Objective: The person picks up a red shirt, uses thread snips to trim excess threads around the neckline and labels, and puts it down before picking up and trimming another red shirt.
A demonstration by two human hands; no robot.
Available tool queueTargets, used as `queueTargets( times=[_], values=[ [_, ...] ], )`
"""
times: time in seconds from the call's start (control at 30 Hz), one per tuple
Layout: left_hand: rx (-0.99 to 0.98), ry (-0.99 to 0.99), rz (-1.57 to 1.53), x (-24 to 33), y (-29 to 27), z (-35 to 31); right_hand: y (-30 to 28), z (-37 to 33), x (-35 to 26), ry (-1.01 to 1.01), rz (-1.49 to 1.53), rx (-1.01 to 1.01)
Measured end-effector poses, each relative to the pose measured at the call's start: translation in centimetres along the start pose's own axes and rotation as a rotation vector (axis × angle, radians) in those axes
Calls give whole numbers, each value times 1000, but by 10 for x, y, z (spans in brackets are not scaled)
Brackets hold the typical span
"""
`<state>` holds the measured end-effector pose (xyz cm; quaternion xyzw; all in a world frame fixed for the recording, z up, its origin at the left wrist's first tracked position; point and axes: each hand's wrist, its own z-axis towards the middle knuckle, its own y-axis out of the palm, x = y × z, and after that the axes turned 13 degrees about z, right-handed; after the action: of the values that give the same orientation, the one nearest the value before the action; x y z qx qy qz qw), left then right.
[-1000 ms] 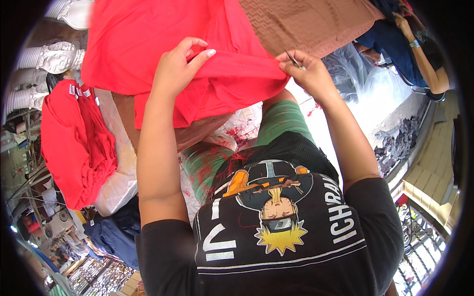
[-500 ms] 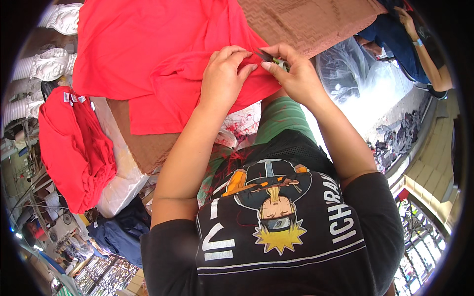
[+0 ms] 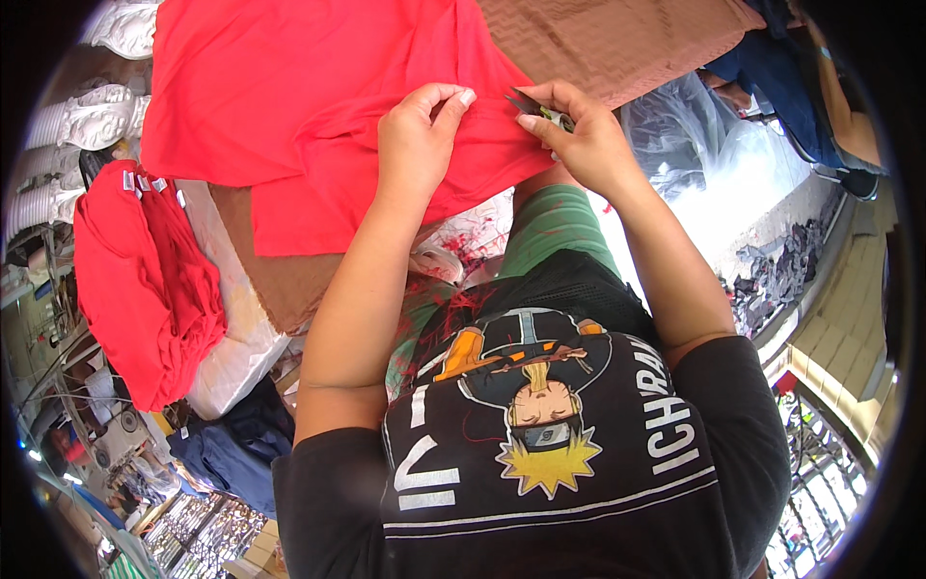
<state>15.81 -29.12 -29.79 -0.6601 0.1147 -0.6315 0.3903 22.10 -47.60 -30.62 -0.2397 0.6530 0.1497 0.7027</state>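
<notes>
Left hand (image 3: 415,142) drawn leftward, farther from the right hand (image 3: 591,140) since the previous frame. Its thumb and forefinger pressed together, contents indiscernible; right hand grips small dark snips (image 3: 526,102). Red cloth (image 3: 289,106) spreads over the brown-covered tabletop (image 3: 617,48), near edge overhanging. Judged light, soft, limp: best pinched along that edge. Folded red garments (image 3: 145,289) left; clear plastic (image 3: 670,135) right.

Garment (image 3: 318,106) lies on cloth (image 3: 627,48), right of clothes (image 3: 145,289)

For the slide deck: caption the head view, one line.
Right hand holds dark-bladed snips over red fabric; left hand has thumb and forefinger together.
</notes>
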Motion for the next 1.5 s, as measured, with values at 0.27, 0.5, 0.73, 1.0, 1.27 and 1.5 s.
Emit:
queueTargets(
  times=[0.27,0.5,0.73,1.0,1.27,1.5],
  values=[
    [-86,-30,-158,-3,-3,3,10,-5,-14,-148,-107,13],
    [-99,-43,-297,-7,2,4,15,-7,-12,-199,-282,-19],
    [-100,-41,-302,-6,3,4,16,-9,-15,-181,-399,-12],
    [-103,-34,-269,-8,2,6,22,-5,-19,-215,-448,-24],
    [-91,-95,-368,-8,0,6,23,-4,-16,-227,-437,-28],
    [-108,-114,-392,-8,-1,6,18,-6,-18,-193,-473,-21]
  ],
)
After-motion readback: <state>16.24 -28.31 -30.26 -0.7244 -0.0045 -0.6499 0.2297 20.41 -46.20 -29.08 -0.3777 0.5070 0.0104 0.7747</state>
